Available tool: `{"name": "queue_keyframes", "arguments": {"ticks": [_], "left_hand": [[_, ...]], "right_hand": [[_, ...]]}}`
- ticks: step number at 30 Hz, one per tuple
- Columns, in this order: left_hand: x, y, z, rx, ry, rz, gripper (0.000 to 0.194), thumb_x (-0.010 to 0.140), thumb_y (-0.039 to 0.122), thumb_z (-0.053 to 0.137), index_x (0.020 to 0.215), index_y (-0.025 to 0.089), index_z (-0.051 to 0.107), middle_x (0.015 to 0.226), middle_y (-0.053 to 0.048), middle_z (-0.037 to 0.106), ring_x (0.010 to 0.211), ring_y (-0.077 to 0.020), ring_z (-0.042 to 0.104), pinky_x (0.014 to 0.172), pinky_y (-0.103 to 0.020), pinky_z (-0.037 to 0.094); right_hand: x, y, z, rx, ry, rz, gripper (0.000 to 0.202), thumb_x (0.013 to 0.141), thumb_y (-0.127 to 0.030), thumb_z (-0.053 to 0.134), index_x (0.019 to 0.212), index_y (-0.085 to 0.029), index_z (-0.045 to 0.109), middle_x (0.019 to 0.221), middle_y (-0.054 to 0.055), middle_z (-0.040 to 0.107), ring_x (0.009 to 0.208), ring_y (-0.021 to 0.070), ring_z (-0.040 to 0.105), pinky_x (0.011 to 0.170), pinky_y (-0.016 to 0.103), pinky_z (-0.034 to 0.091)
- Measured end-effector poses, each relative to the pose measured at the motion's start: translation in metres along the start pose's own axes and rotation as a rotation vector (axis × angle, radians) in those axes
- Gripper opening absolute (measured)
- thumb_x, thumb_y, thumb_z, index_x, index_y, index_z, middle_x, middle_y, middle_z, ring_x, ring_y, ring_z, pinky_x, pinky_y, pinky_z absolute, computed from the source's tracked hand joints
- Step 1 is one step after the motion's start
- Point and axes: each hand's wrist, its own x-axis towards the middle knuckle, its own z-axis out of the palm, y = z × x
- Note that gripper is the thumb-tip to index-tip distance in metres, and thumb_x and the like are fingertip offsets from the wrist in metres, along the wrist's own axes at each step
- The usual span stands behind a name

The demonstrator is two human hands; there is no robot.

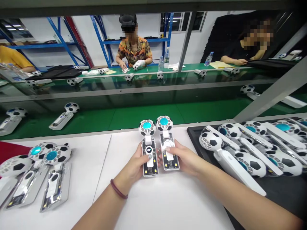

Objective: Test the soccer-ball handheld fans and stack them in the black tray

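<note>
My left hand point(135, 164) is closed around a handheld fan point(150, 156) with a soccer-ball head and a clear-cased handle. Its small round display is lit and seems to read 100, and my thumb rests on the white panel below. Close beside it, my right hand point(183, 156) grips a second soccer-ball fan point(169, 156), thumb on its white panel; no lit number shows on this one. Both fans are held upright side by side over the white tabletop point(189, 199), heads pointing away from me. My fingers behind the handles are mostly hidden.
Several similar fans point(56, 185) lie on the left of the table. To the right, a black tray point(195, 135) holds many more. A green conveyor belt point(134, 111) runs across ahead, carrying spaced fans. A slanted metal post point(275, 86) stands at right. Co-workers point(134, 48) sit opposite.
</note>
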Motion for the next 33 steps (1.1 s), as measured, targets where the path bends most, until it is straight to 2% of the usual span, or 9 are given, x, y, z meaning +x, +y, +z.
{"name": "queue_keyframes", "arguments": {"ticks": [8, 14, 21, 33], "left_hand": [[0.0013, -0.0042, -0.0059, 0.052, -0.061, 0.012, 0.069, 0.064, 0.018, 0.073, 0.12, 0.026, 0.033, 0.098, -0.005, 0.056, 0.082, -0.0215, 0.06, 0.076, -0.037, 0.046], [0.0022, -0.005, -0.0062, 0.062, -0.069, 0.044, 0.066, 0.065, 0.021, 0.073, 0.118, 0.026, 0.033, 0.098, -0.005, 0.054, 0.08, -0.0214, 0.058, 0.075, -0.039, 0.047], [0.0018, -0.0023, -0.0042, 0.047, -0.024, 0.026, 0.054, 0.064, 0.017, 0.071, 0.108, 0.024, 0.04, 0.095, -0.004, 0.055, 0.08, -0.0209, 0.058, 0.076, -0.039, 0.047], [0.0028, -0.0029, -0.0074, 0.046, -0.001, 0.04, 0.049, 0.066, 0.016, 0.068, 0.106, 0.024, 0.041, 0.096, -0.003, 0.055, 0.078, -0.0188, 0.058, 0.08, -0.042, 0.045]], "right_hand": [[-0.001, -0.004, -0.0009, -0.004, 0.019, 0.018, 0.045, 0.068, -0.016, 0.062, 0.108, -0.021, 0.04, 0.089, 0.004, 0.064, 0.075, 0.0196, 0.064, 0.073, 0.038, 0.05], [-0.0035, -0.0055, 0.0029, -0.02, 0.022, 0.005, 0.046, 0.067, -0.017, 0.063, 0.107, -0.021, 0.041, 0.088, 0.004, 0.064, 0.074, 0.0194, 0.063, 0.072, 0.037, 0.05], [-0.001, -0.0029, -0.0011, -0.025, 0.052, -0.011, 0.044, 0.067, -0.018, 0.061, 0.106, -0.021, 0.041, 0.093, 0.006, 0.063, 0.079, 0.0203, 0.063, 0.075, 0.038, 0.049], [-0.0013, -0.0057, 0.0016, -0.029, 0.07, -0.016, 0.043, 0.066, -0.018, 0.063, 0.103, -0.02, 0.041, 0.09, 0.004, 0.063, 0.078, 0.0204, 0.064, 0.073, 0.036, 0.05]]}}
